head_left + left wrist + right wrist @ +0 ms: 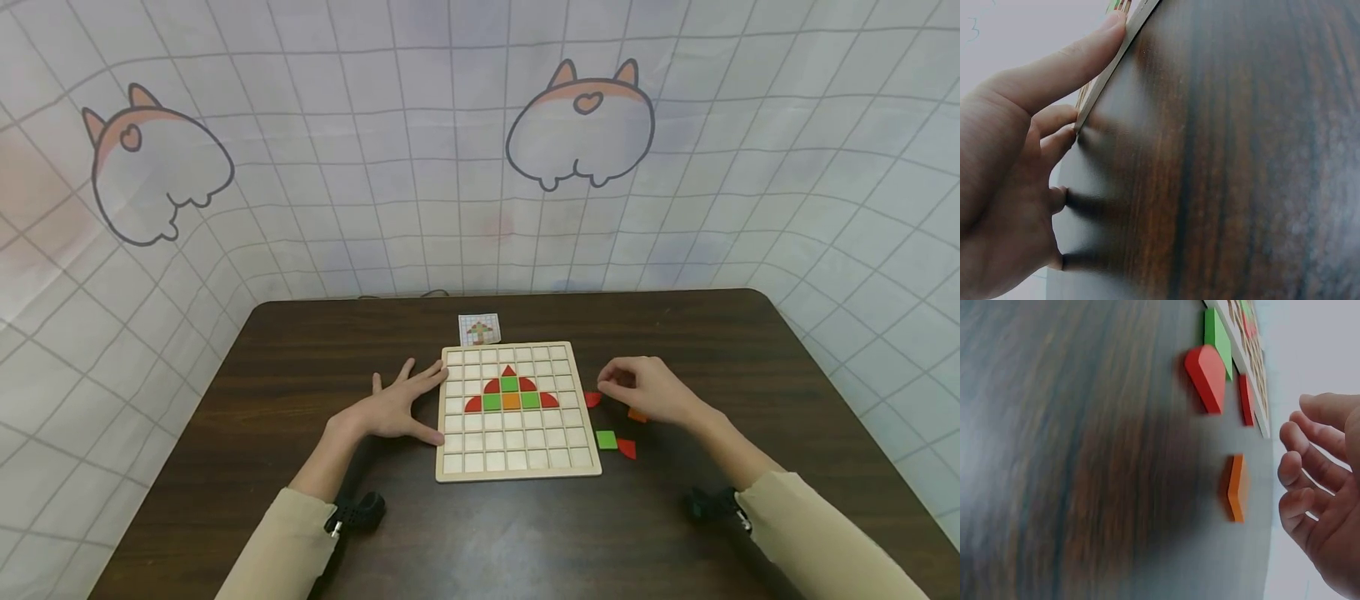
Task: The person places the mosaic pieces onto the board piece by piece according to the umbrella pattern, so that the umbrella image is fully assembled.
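A wooden grid board (516, 440) lies flat on the table. Near its middle, red, green and orange pieces form a stepped triangle topped by a red triangle (508, 371). My left hand (393, 407) is spread along the board's left edge, thumb and fingertips at the rim. My right hand (651, 390) hovers right of the board, fingers loosely curled with nothing visible between them. Around it lie a red quarter-round piece (592, 399) by the board's edge, an orange piece (1237, 489) partly under the hand in the head view, a green square (606, 440) and another red piece (1208, 378).
A small printed card (480, 328) with a coloured pattern lies behind the board's top edge. The dark wooden table (300, 350) reaches back to a white grid-patterned curtain (390, 167). Each wrist wears a black strapped device (360, 511).
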Tool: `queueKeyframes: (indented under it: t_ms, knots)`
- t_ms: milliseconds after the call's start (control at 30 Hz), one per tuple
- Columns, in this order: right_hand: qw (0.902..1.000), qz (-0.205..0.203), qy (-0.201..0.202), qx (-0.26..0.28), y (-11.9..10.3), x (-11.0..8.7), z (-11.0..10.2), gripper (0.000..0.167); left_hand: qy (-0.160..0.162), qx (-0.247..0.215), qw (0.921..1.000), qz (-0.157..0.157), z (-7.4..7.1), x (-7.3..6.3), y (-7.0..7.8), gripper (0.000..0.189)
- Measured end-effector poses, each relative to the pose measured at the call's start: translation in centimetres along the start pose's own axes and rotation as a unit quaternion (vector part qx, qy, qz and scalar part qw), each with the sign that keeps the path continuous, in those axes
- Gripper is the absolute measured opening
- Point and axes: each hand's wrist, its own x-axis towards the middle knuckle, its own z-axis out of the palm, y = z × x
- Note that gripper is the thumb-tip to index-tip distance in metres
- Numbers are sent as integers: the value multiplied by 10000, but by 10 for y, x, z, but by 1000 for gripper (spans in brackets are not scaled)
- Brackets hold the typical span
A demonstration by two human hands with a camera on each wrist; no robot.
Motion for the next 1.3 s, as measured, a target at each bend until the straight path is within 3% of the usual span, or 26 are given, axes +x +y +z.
queueKeyframes:
  t_ms: [200,833,1300]
  knots:
    - [9997,221,-24,-67,8,-10,-9,9,4,-12,10000,-11,0,0,1,113]
    - [9984,404,-98,-396,22,-35,-18,8,-11,20,10000,-14,0,0,0,113]
    - [9989,398,-53,-231,28,-47,-19,15,9,-7,10000,-2,0,-1,-1,112]
